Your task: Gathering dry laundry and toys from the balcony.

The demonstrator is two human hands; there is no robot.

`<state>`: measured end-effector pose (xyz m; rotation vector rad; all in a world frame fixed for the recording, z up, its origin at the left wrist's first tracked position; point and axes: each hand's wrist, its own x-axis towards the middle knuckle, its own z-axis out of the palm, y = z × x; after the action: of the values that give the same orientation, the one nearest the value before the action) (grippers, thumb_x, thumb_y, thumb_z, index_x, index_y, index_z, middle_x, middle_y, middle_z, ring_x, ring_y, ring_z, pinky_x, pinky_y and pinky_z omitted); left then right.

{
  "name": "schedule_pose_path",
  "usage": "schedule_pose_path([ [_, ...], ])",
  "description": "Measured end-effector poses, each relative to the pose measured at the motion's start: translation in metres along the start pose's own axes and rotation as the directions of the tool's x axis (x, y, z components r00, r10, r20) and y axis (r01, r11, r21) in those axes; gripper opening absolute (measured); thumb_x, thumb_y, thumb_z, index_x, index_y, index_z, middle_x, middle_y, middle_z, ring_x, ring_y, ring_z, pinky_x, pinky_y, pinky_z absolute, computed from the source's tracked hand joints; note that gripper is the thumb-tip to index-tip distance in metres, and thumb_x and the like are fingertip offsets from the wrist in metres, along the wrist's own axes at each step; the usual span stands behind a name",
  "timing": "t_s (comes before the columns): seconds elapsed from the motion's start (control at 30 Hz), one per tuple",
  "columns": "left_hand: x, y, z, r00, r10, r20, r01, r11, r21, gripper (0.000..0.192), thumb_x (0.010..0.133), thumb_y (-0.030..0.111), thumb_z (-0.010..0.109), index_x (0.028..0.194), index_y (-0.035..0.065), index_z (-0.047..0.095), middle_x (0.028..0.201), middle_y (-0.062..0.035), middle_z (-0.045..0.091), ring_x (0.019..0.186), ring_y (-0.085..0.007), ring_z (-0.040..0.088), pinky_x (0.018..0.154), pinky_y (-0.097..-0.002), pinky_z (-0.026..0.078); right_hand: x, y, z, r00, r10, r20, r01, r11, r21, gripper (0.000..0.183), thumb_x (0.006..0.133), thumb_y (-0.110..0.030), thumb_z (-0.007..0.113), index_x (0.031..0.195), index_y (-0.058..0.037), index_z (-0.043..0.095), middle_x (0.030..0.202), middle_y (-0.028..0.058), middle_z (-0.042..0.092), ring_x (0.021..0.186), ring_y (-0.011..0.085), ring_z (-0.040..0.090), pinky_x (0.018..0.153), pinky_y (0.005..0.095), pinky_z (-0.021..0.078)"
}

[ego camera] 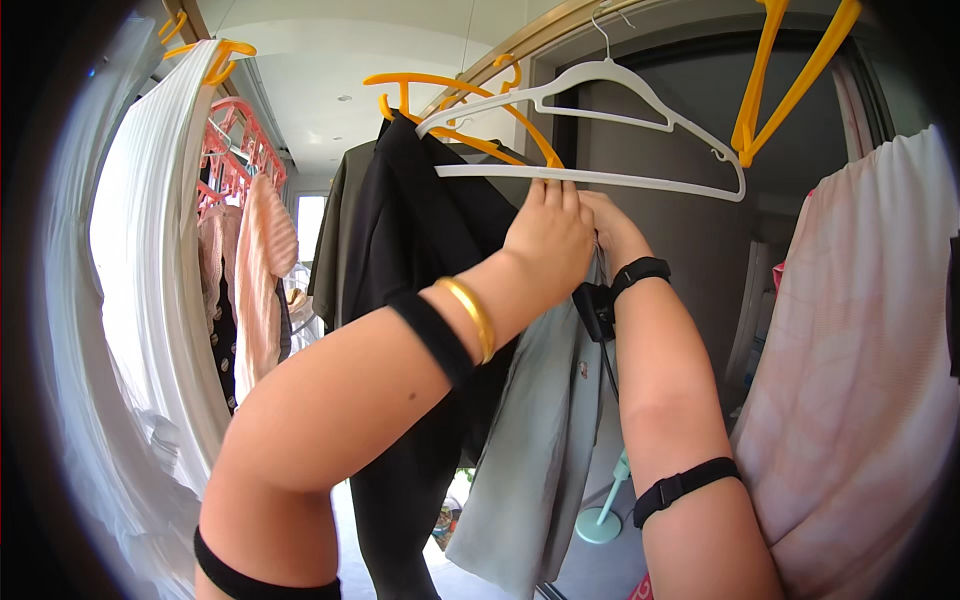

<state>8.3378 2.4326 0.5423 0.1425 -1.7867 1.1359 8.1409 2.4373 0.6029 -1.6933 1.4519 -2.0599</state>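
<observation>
My left hand (551,232) is raised in the middle of the view, its fingertips at the lower bar of a white plastic clothes hanger (645,180). Close beside it on the right is my right hand (616,229), fingers bent. A light grey garment (525,450) hangs down from between both hands; its gathered upper end is mostly hidden behind them. The hanger's metal hook goes up to the rail, and its bar carries no cloth. Just left, a black garment (420,225) hangs on a yellow hanger (465,86), partly behind my left forearm.
Yellow hangers (795,82) hang at the upper right above a pale pink cloth (847,337). White curtains (157,247) and a pink clip hanger (240,142) with clothes are on the left. A mint-green stand base (598,525) rests on the floor.
</observation>
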Motion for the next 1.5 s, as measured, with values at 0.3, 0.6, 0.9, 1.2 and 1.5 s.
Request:
schedule_pose_path([
  [0.3, 0.046, -0.026, 0.051, 0.776, -0.386, 0.498, 0.332, 0.922, 0.198, 0.056, 0.090, 0.029, 0.038, 0.134, -0.0063, 0.030, 0.140, -0.0249, 0.029, 0.132, -0.0408, 0.022, 0.104, -0.0621, 0.008, 0.009, 0.036, 0.002, 0.991, 0.107, 0.083, -0.110, 0.993, 0.042, 0.014, 0.074, -0.017, 0.056, 0.080, -0.0045, 0.059, 0.080, 0.0073, 0.056, 0.080, 0.0184, 0.049, 0.072, 0.0308, 0.0414],
  [0.6, 0.050, -0.061, 0.063, 0.896, -0.347, 0.277, 0.254, 0.912, 0.322, 0.029, 0.083, 0.018, 0.052, 0.109, 0.0076, 0.059, 0.108, -0.0096, 0.055, 0.106, -0.0250, 0.048, 0.092, -0.0467, 0.033, 0.012, 0.029, -0.001, 0.996, -0.040, -0.074, 0.037, 0.999, -0.037, 0.018, 0.075, -0.017, 0.059, 0.084, -0.0016, 0.061, 0.078, 0.0047, 0.055, 0.074, 0.0150, 0.049, 0.068, 0.0299, 0.0410],
  [0.9, 0.053, -0.082, 0.064, 0.894, -0.379, 0.239, 0.366, 0.925, 0.097, 0.016, 0.082, 0.014, 0.057, 0.095, 0.0160, 0.066, 0.102, -0.0043, 0.057, 0.103, -0.0243, 0.052, 0.090, -0.0412, 0.036, 0.031, 0.022, 0.009, 0.957, -0.130, -0.261, 0.001, 0.897, -0.441, 0.064, 0.066, -0.017, 0.071, 0.117, 0.0085, 0.043, 0.103, 0.0150, 0.058, 0.095, 0.0242, 0.058, 0.084, 0.0296, 0.0437],
  [1.2, 0.037, -0.101, 0.069, 0.955, -0.281, 0.096, 0.296, 0.927, -0.232, 0.010, 0.084, 0.015, 0.056, 0.083, 0.0105, 0.065, 0.089, -0.0061, 0.061, 0.093, -0.0264, 0.053, 0.090, -0.0458, 0.034, 0.022, 0.020, -0.018, 0.913, -0.367, -0.179, 0.185, 0.762, -0.620, 0.045, 0.076, -0.014, 0.060, 0.120, -0.0088, 0.049, 0.112, 0.0157, 0.059, 0.104, 0.0326, 0.056, 0.087, 0.0376, 0.0438],
  [1.5, 0.045, -0.096, 0.056, 0.932, -0.284, 0.227, 0.329, 0.923, -0.197, 0.014, 0.084, 0.010, 0.052, 0.088, 0.0084, 0.066, 0.090, -0.0091, 0.061, 0.095, -0.0281, 0.055, 0.090, -0.0468, 0.036, 0.028, -0.012, -0.049, 0.917, -0.374, -0.137, 0.268, 0.833, -0.483, 0.020, 0.079, -0.015, 0.055, 0.088, -0.0001, 0.066, 0.086, 0.0140, 0.065, 0.076, 0.0206, 0.059, 0.070, 0.0342, 0.0461],
])
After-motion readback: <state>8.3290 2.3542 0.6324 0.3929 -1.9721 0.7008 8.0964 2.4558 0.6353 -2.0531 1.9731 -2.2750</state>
